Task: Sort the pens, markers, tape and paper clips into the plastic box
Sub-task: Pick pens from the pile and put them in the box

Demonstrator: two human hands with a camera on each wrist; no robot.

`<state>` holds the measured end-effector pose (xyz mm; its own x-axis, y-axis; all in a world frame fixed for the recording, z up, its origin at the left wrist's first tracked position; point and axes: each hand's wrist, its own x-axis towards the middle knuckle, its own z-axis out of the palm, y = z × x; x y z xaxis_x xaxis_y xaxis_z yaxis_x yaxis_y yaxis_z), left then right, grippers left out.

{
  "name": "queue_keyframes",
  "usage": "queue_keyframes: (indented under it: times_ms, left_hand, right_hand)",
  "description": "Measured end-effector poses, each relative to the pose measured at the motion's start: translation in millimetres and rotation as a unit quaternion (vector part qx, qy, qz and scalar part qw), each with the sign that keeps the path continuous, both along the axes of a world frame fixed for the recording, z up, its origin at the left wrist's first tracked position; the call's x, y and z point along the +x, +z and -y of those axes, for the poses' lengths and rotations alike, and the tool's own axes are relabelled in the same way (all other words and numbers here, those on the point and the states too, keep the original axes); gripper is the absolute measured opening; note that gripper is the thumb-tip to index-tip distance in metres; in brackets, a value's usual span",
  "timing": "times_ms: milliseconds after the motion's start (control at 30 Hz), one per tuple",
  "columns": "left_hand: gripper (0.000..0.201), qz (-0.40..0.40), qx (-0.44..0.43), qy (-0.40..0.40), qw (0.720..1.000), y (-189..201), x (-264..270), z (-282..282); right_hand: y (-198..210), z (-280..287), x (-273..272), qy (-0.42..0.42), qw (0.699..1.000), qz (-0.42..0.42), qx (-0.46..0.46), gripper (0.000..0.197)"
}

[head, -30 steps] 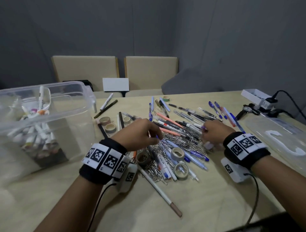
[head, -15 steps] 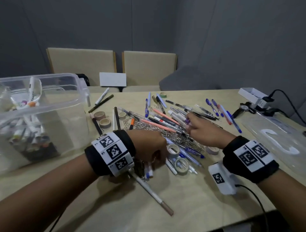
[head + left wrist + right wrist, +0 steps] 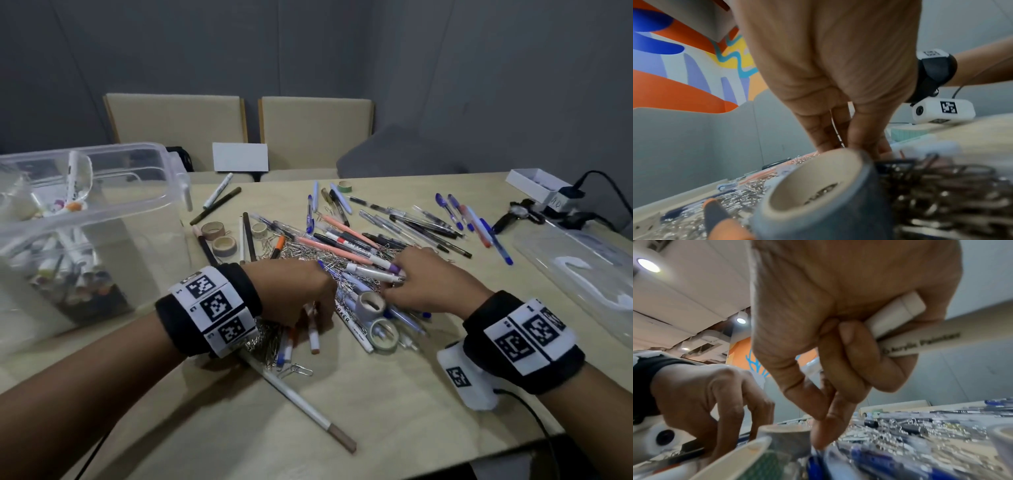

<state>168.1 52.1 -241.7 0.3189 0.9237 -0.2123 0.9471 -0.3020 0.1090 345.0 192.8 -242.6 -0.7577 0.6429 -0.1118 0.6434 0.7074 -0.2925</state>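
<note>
A heap of pens (image 3: 411, 226), paper clips (image 3: 308, 250) and tape rolls (image 3: 371, 305) covers the middle of the table. The clear plastic box (image 3: 147, 240), with markers inside, stands at the left. My left hand (image 3: 308, 318) arches over the near side of the heap, fingers curled down round white markers (image 3: 313, 339) that poke out below it. In the left wrist view its fingertips (image 3: 849, 142) close together behind a grey tape roll (image 3: 818, 194). My right hand (image 3: 394, 284) grips white markers (image 3: 898, 313) in its curled fingers, with its index finger down in the heap.
A long white pencil (image 3: 298, 401) lies near the front edge. Two tape rolls (image 3: 224, 245) sit beside the box. The clear lid (image 3: 582, 270) lies at the right, with a small white box (image 3: 534, 185) and cables behind it. Two chairs stand across the table.
My left hand has drawn back from the middle of the heap to its near side. My right hand has moved left towards the centre, still holding markers.
</note>
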Motion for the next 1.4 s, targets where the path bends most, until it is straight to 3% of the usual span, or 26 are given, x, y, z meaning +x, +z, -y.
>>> queue_keyframes:
  times_ms: [133,200,367,500,567,667,800,1000,1133,1300,1400]
  left_hand:
    - [0.038,-0.013,0.018,-0.006,1.0,-2.7,0.6,-1.7]
    - [0.03,0.003,0.044,0.0,0.999,-2.1,-0.7,-1.1]
    - [0.012,0.159,0.142,0.055,0.975,17.8,-8.7,10.7]
    - [0.012,0.214,0.203,0.052,0.954,38.1,-11.0,21.8]
    - [0.011,0.186,0.184,0.034,0.965,42.5,-10.9,26.7]
    - [0.011,0.026,0.125,-0.002,0.992,28.4,-9.9,30.4]
    - [0.014,-0.096,0.029,0.012,0.995,5.6,-3.1,32.0]
    - [0.025,-0.119,0.01,-0.007,0.993,5.4,-3.2,29.1]
    - [0.029,-0.163,0.046,-0.027,0.985,1.9,-1.9,28.7]
    - [0.02,-0.069,0.159,-0.038,0.984,-5.3,-1.8,35.1]
    - [0.025,-0.01,0.238,-0.009,0.971,0.8,1.7,43.5]
  right_hand:
    - [1.6,4.6,-1.6,0.006,0.999,-0.014,-0.034,0.011]
    - [2.0,8.9,-1.4,0.015,0.999,-0.019,-0.032,0.01]
    - [0.3,20.1,-4.2,0.03,0.999,0.004,0.019,0.027]
    - [0.0,19.1,-7.2,0.008,0.998,-0.03,0.047,0.022]
    - [4.5,20.0,-10.7,0.001,0.997,-0.058,0.044,0.018]
    - [12.5,25.1,-16.8,0.004,0.995,-0.098,0.028,0.014]
    - [22.0,31.9,-23.7,0.018,0.994,-0.109,0.01,0.014]
    - [25.0,38.9,-35.0,0.032,0.993,-0.112,-0.024,0.017]
    - [31.0,43.4,-38.9,0.056,0.992,-0.11,-0.038,0.014]
    - [40.3,43.7,-24.0,0.034,0.987,-0.13,-0.089,0.011]
    - [34.8,49.6,-19.4,0.016,0.995,-0.076,-0.058,0.011]
